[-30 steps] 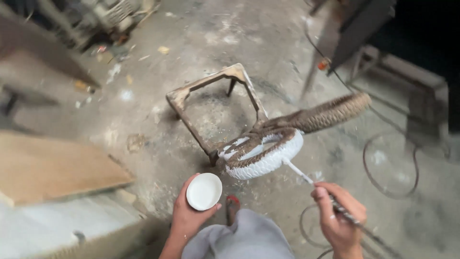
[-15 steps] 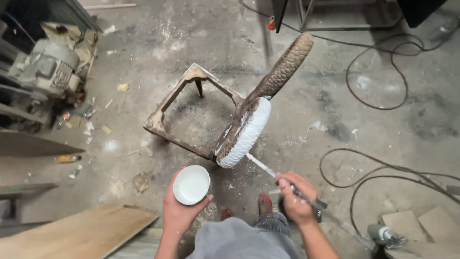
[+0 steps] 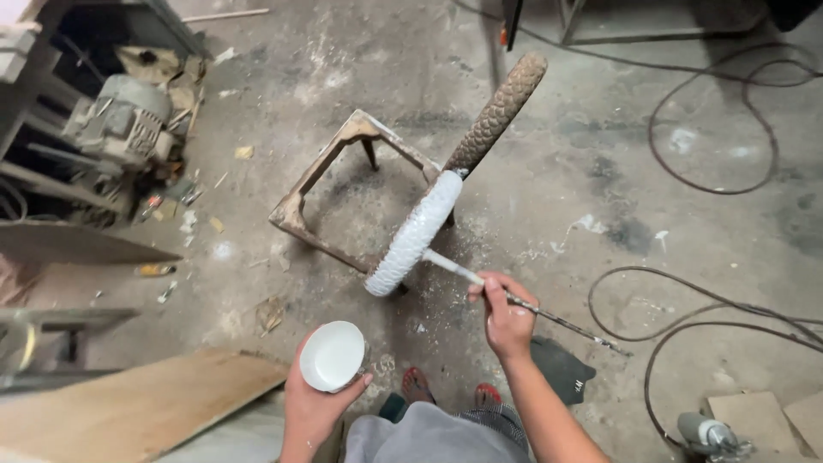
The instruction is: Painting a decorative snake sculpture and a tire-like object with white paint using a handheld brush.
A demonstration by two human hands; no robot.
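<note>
left hand (image 3: pixel 315 403) low in view, grip curled shut under and around a small white bowl (image 3: pixel 333 356), thumb on its near rim; the bowl's inside looks white all over, contents not clear. right hand (image 3: pixel 506 315) closed in a pinch around a long thin brush (image 3: pixel 514 299), held about mid-length, the handle's free end trailing out to the right over the floor. brush tip, coated white, touches the lower white part of the tyre (image 3: pixel 446 184).

tyre stands on edge, leaning across the near right corner of a rusty square metal frame (image 3: pixel 321 184) on short legs. lower half of the tread is painted white, upper half bare brown rubber; the paint edge falls about midway up, roughly at the frame's right corner. white drips speckle the concrete floor (image 3: pixel 549 154) beneath the tyre.

open room: bare floor to the right of the tyre and beyond it, crossed by black cables (image 3: pixel 711 171) looping at right. left side crowded: an electric motor (image 3: pixel 120 124) with scraps around it, a wooden board (image 3: pixel 129 411) lying flat at lower left just beside the left hand. a dark sandal (image 3: pixel 561 369) lies just right of the right forearm; the person's feet show between the arms.
</note>
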